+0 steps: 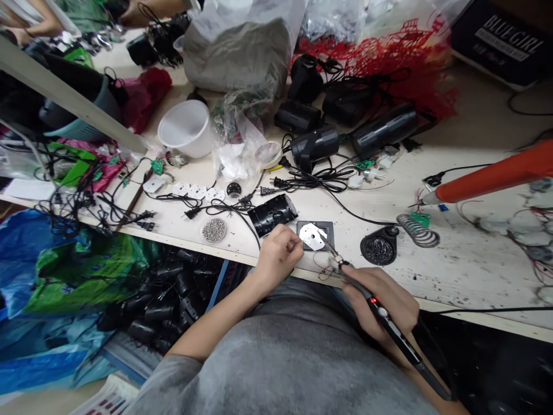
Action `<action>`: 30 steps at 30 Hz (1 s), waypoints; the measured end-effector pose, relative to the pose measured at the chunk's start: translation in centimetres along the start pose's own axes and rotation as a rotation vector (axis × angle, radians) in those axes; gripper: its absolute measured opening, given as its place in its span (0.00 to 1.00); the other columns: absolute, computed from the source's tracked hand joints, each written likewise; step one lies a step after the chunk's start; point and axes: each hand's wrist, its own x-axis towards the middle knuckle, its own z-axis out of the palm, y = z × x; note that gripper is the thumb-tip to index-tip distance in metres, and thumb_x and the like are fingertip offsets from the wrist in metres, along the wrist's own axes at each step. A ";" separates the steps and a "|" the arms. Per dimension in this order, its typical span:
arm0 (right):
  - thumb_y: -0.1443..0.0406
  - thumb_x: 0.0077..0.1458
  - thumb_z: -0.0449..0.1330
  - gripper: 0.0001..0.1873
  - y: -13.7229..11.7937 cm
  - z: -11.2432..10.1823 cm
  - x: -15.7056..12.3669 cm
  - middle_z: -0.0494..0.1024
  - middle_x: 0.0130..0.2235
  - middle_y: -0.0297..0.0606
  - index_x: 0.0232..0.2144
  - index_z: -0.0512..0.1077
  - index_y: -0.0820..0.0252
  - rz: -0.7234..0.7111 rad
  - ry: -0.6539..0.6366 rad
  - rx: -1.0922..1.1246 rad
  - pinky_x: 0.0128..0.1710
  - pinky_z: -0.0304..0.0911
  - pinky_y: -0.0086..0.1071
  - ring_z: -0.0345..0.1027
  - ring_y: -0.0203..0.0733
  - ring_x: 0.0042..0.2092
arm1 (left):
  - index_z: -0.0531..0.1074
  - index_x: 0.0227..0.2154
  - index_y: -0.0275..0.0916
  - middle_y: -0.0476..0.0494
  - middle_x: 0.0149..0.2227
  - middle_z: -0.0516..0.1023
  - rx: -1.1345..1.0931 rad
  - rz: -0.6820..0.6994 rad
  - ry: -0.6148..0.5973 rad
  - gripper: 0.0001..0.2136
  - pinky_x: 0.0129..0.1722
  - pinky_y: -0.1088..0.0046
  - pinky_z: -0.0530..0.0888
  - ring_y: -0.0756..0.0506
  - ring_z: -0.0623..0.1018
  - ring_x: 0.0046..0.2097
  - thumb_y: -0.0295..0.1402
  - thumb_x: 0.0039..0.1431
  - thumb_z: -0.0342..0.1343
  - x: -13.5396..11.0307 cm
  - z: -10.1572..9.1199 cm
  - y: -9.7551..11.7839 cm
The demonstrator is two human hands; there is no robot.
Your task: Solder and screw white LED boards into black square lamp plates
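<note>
Black-handled soldering iron (380,314) sits clenched in the right hand (380,302), grip firm, with its thin tip reaching to the near edge of a silver metal plate (313,236), and a small red light glows on the handle. The plate lies on a dark square frame (322,227) at the front edge of the surface (466,271), just right of centre. The left hand (276,259) is beside the plate, fingers curled at its left side; whether they are pinching anything thin cannot be told. Thin loose wires (322,270) trail just below the tip. The unit is open so far: a black plastic housing half (272,214) lies separate, just left of the plate, with nothing closed up around it. Black lamp housings (315,144) stand farther up, upper centre, among tangled power cords (309,180). A coil spring (417,230) and a round black base (379,245) lie right of the plate, and an orange-handled tool (496,178) lies at the right. A black cord (354,213) crosses close behind the frame.
</note>
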 end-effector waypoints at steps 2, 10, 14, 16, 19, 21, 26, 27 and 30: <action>0.75 0.58 0.64 0.24 0.0 -0.3 -0.1 0.80 0.40 0.42 0.56 0.73 0.59 0.001 -0.007 -0.052 0.37 0.75 0.33 0.75 0.41 0.38 | 0.72 0.28 0.37 0.50 0.31 0.72 0.002 0.005 0.004 0.06 0.28 0.79 0.72 0.53 0.72 0.28 0.20 0.54 0.57 0.0 0.0 0.0; 0.77 0.56 0.65 0.36 1.8 -0.5 -1.5 0.78 0.39 0.40 0.63 0.68 0.50 -0.025 0.072 -0.214 0.32 0.73 0.31 0.76 0.40 0.36 | 0.73 0.28 0.37 0.49 0.31 0.73 0.014 0.025 0.012 0.05 0.28 0.79 0.73 0.53 0.73 0.28 0.22 0.56 0.58 0.2 -0.2 0.3; 0.79 0.56 0.64 0.37 2.9 -0.6 -2.5 0.81 0.35 0.37 0.65 0.66 0.54 -0.099 0.030 -0.311 0.30 0.71 0.28 0.76 0.38 0.31 | 0.73 0.28 0.37 0.49 0.31 0.74 0.024 0.012 -0.004 0.05 0.28 0.78 0.73 0.53 0.73 0.28 0.22 0.56 0.58 0.3 -0.3 0.3; 0.79 0.56 0.65 0.35 3.3 -0.5 -2.8 0.82 0.38 0.40 0.63 0.67 0.56 -0.102 -0.003 -0.323 0.34 0.73 0.30 0.77 0.39 0.34 | 0.73 0.28 0.38 0.48 0.32 0.74 0.035 0.005 -0.016 0.05 0.28 0.78 0.74 0.53 0.74 0.28 0.23 0.56 0.57 0.3 -0.4 0.4; 0.73 0.56 0.67 0.31 3.8 0.1 -2.8 0.81 0.46 0.48 0.61 0.67 0.59 -0.084 -0.070 -0.260 0.42 0.75 0.37 0.78 0.46 0.43 | 0.73 0.29 0.38 0.48 0.32 0.75 0.054 0.003 -0.023 0.04 0.28 0.77 0.74 0.53 0.74 0.28 0.23 0.57 0.58 0.4 -0.5 0.4; 0.71 0.57 0.67 0.27 4.1 0.7 -2.7 0.81 0.45 0.49 0.58 0.68 0.59 -0.076 -0.109 -0.244 0.43 0.74 0.40 0.77 0.47 0.43 | 0.73 0.28 0.38 0.48 0.32 0.75 0.063 0.011 -0.015 0.04 0.28 0.77 0.74 0.52 0.74 0.28 0.23 0.57 0.58 0.3 -0.4 0.3; 0.73 0.59 0.64 0.18 4.0 0.7 -2.5 0.78 0.37 0.40 0.51 0.70 0.58 -0.059 -0.102 -0.260 0.37 0.72 0.34 0.74 0.41 0.36 | 0.73 0.30 0.38 0.48 0.32 0.74 0.057 0.038 0.014 0.04 0.30 0.76 0.74 0.52 0.74 0.30 0.23 0.58 0.58 0.0 -0.1 0.1; 0.73 0.59 0.64 0.18 3.8 0.5 -2.4 0.77 0.37 0.40 0.51 0.70 0.58 -0.042 -0.094 -0.242 0.36 0.72 0.32 0.74 0.40 0.36 | 0.73 0.31 0.38 0.48 0.32 0.74 0.063 0.047 0.021 0.04 0.31 0.75 0.74 0.51 0.74 0.31 0.23 0.59 0.58 0.0 -0.2 0.2; 0.71 0.59 0.65 0.20 3.1 -0.4 -1.6 0.78 0.40 0.40 0.52 0.69 0.56 0.004 -0.100 -0.170 0.34 0.71 0.29 0.75 0.38 0.36 | 0.74 0.34 0.38 0.45 0.36 0.75 0.086 0.081 0.060 0.01 0.37 0.71 0.75 0.47 0.76 0.38 0.28 0.63 0.59 -0.1 -0.9 1.5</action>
